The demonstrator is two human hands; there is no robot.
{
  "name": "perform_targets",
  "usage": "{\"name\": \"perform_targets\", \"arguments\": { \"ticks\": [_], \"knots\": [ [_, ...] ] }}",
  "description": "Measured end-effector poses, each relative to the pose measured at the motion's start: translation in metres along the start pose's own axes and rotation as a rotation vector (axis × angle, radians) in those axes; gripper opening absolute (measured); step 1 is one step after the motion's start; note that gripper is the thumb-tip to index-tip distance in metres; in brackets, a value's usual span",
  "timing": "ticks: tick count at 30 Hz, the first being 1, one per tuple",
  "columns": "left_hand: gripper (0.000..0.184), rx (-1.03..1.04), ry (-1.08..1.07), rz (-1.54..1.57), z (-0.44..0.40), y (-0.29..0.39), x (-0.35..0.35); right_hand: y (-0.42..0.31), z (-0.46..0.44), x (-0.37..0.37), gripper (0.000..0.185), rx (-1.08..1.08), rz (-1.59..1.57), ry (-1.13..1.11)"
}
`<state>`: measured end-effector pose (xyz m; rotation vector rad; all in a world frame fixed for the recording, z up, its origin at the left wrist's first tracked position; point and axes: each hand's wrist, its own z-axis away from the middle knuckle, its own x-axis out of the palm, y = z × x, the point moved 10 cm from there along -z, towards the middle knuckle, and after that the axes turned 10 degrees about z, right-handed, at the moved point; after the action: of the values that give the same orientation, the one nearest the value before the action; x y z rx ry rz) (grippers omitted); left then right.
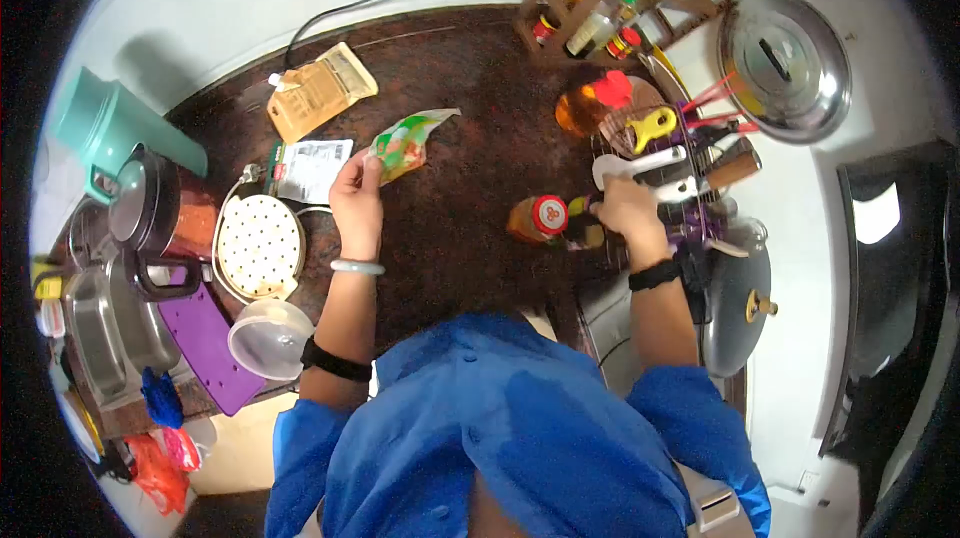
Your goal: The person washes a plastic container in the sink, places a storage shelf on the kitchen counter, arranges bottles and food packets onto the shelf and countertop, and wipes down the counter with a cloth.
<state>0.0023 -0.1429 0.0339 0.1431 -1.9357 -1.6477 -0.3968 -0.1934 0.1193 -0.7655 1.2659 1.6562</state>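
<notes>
green packet (402,146), its near-left edge hidden by the left grip (357,188) clamped on it above the counter (465,168), whose dark surface stretches rightward to a red-lidded jar (548,216); long axis slanting up and right; right grip (628,206) beside a white handle (678,190), fingertips obscured, closure impossible to tell

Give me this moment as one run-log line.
left hand: holds green printed packet | right hand: beside white-handled utensil, grasp unclear | nearby: red-lidded jar, brown spouted pouch
</notes>
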Motion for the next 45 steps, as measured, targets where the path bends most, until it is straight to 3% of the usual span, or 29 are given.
{"name": "perform_targets", "arguments": {
  "ticks": [2,4,5,7,8,11,13,15,18,19,20,22,23,25,29,31,33,35,39,42,43,44,45],
  "knots": [
    [0.027,0.021,0.061,-0.148,-0.01,-0.026,-0.02,-0.002,-0.008,0.02,0.055,0.0,0.001,-0.094],
    [0.031,0.057,0.131,-0.324,-0.013,-0.028,-0.035,-0.008,-0.013,0.027,0.057,-0.034,0.011,-0.03],
    [0.035,-0.035,0.161,-0.334,-0.009,-0.025,-0.036,-0.005,-0.019,0.039,0.058,-0.024,-0.015,-0.029],
    [0.044,0.083,0.239,-0.403,0.0,-0.006,-0.038,-0.003,-0.024,0.051,0.051,0.001,-0.013,0.012],
    [0.056,0.001,0.27,-0.391,0.004,-0.01,-0.04,-0.004,-0.023,0.05,0.05,0.026,-0.02,0.06],
    [0.085,0.318,0.265,-0.676,0.03,0.025,-0.019,-0.011,-0.037,0.068,0.056,-0.025,0.024,0.057],
    [0.085,0.382,0.108,-0.682,0.053,0.05,0.025,-0.023,-0.028,0.033,0.056,-0.033,-0.015,0.083],
    [0.084,0.443,-0.215,-0.604,0.078,0.047,0.081,-0.024,-0.037,0.013,0.054,-0.013,-0.135,0.089],
    [0.085,0.356,-0.426,-0.469,0.091,0.026,0.128,-0.013,-0.018,-0.077,0.051,-0.074,-0.385,0.362],
    [0.083,0.297,-0.522,-0.362,0.099,0.018,0.141,-0.002,-0.025,-0.089,0.055,-0.114,-0.515,0.34],
    [0.083,0.272,-0.52,-0.364,0.101,0.015,0.149,0.005,-0.028,-0.105,0.058,-0.257,-0.665,0.439],
    [0.074,-0.319,-0.521,0.365,0.083,-0.02,0.17,-0.003,0.0,-0.162,0.053,-0.345,-0.94,0.315],
    [0.074,-0.313,-0.509,0.371,0.071,-0.013,0.175,-0.009,0.012,-0.176,0.054,-0.336,-1.081,0.184],
    [0.062,-0.697,-0.619,1.04,0.07,0.01,0.204,-0.016,0.024,-0.199,0.058,-0.469,-1.044,0.244],
    [0.06,-0.719,-0.696,1.014,0.059,0.033,0.213,-0.043,0.037,-0.199,0.065,-0.606,-1.188,0.093],
    [0.061,-0.525,-0.675,0.806,0.054,0.032,0.204,-0.051,0.036,-0.191,0.066,-0.583,-1.206,0.086],
    [0.062,-0.532,-0.645,0.826,0.06,0.028,0.196,-0.062,0.045,-0.202,0.064,-0.689,-0.872,0.393],
    [0.064,-0.544,-0.636,0.848,0.065,0.022,0.191,-0.066,0.042,-0.185,0.064,-0.628,-0.932,0.342],
    [0.082,-0.511,-0.79,0.545,0.071,-0.011,0.179,-0.096,0.047,-0.142,0.072,-0.689,-0.832,0.301],
    [0.083,-0.589,-0.806,0.365,0.083,-0.028,0.162,-0.089,0.06,-0.132,0.073,-0.529,-0.935,0.499],
    [0.081,-0.591,-0.69,0.332,0.08,-0.042,0.149,-0.075,0.071,-0.129,0.063,-0.466,-0.848,0.782],
    [0.079,-0.591,-0.571,0.296,0.077,-0.057,0.133,-0.057,0.067,-0.102,0.054,-0.292,-1.044,0.742],
    [0.079,-0.612,-0.589,0.283,0.081,-0.069,0.127,-0.043,0.066,-0.069,0.045,-0.119,-1.235,0.693]
  ]
}}
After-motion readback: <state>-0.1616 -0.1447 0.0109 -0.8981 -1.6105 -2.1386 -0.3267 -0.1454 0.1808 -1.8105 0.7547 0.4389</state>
